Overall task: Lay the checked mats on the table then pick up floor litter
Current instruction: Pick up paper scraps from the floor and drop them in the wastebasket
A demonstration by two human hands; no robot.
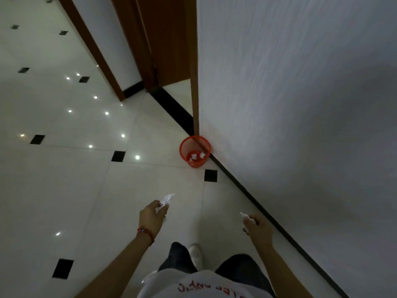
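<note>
My left hand point(152, 218) is closed around a crumpled piece of white paper litter point(166, 200) that sticks out past the fingers. In my right hand point(257, 227) sits another scrap of white paper point(245, 217), also gripped. Ahead of both hands, a small red mesh waste basket point(194, 150) stands on the floor against the wall corner, with several white paper scraps point(195, 156) lying at its bottom. No checked mats or table are in view.
Glossy cream floor tiles point(86, 179) with small black diamond insets stretch to the left. A white wall point(300, 104) with black skirting runs along the right. A brown door frame point(194, 61) and open doorway lie beyond the basket. My legs and a white shoe point(195, 253) show below.
</note>
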